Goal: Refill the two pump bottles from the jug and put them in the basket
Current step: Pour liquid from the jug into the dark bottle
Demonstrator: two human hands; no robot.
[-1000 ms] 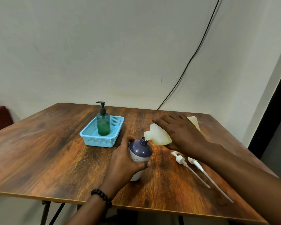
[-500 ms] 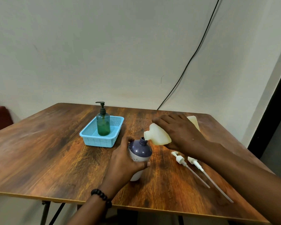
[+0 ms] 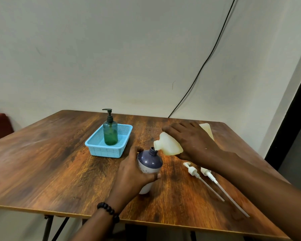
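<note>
A left hand (image 3: 134, 173) wraps the purple bottle (image 3: 149, 165) upright on the bench (image 3: 42, 162), right of the basket (image 3: 109, 143), while the right hand (image 3: 191, 141) grips the tipped jug (image 3: 167, 145), spout at its neck. Steady, slow pouring should avoid spills.

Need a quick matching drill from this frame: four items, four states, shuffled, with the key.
Items:
1. green pump bottle
2. purple-topped bottle
3. jug
4. two white pumps

States:
A. tilted, spout at a bottle's open neck
B. lying loose on the table
C. upright in the blue basket
D. held by the left hand, uncapped

Pairs: 1-C, 2-D, 3-A, 4-B
</note>
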